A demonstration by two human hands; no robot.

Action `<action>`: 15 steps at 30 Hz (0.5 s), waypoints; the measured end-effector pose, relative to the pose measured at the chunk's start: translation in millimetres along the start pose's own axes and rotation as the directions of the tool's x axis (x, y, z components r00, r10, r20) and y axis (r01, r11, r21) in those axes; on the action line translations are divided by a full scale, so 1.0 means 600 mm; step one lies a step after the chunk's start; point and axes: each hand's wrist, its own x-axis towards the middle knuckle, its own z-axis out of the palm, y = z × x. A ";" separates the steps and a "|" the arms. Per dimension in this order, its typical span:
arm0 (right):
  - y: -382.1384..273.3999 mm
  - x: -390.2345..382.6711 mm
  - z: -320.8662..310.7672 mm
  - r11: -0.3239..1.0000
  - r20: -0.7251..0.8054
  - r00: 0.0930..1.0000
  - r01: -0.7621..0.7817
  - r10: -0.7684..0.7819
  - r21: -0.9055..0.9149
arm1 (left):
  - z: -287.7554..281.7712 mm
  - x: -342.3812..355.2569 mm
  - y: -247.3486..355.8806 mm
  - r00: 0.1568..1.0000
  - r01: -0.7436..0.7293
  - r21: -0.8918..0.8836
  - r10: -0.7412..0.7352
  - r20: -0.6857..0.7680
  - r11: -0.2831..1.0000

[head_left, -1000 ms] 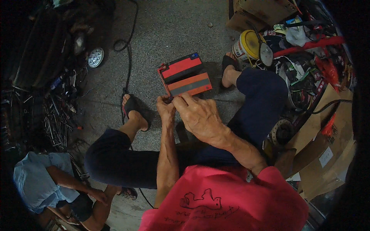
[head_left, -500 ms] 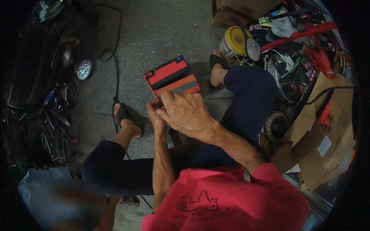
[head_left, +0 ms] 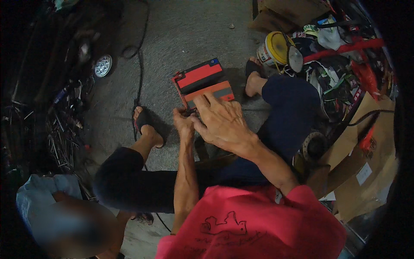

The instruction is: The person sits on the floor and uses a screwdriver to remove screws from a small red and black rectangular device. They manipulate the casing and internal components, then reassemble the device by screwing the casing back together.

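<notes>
Two block-shaped batteries lie side by side on the floor between my feet, one red and black, the nearer one orange and grey. A thin red lead runs along their left ends. At the near left corner of the orange battery, my left hand is closed in a pinch; what its fingertips hold is too small to make out. My right hand lies over the near side of the orange battery, fingers stretched onto it and thumb pointing toward the left fingertips. Its palm hides part of the battery.
Another person is close at the lower left. Loose metal rods and tools lie left, near a round lamp and a black cable. On the right are a yellow-lidded bucket, a scrap heap and flattened cardboard.
The whole view has shifted, so things appear farther right and slightly higher. My right hand's fingers have straightened out over the orange battery; my left hand stays pinched at its corner.
</notes>
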 end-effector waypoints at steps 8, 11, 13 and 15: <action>-0.003 -0.007 0.015 0.997 0.051 0.999 0.009 -0.005 -0.070 | 0.006 -0.015 0.034 1.000 -0.016 0.026 0.016 -0.007 1.000; -0.005 -0.009 0.018 0.998 0.039 0.999 0.003 -0.001 -0.063 | 0.006 -0.015 0.045 0.994 0.107 -0.157 -0.109 -0.001 0.982; -0.014 -0.005 0.004 1.000 0.006 1.000 0.014 -0.014 -0.002 | 0.008 -0.014 0.045 0.994 0.108 -0.081 -0.110 -0.019 0.991; -0.016 -0.005 -0.002 0.998 -0.016 0.999 0.044 -0.044 0.036 | 0.007 -0.011 0.032 0.998 0.056 -0.002 -0.056 -0.015 0.998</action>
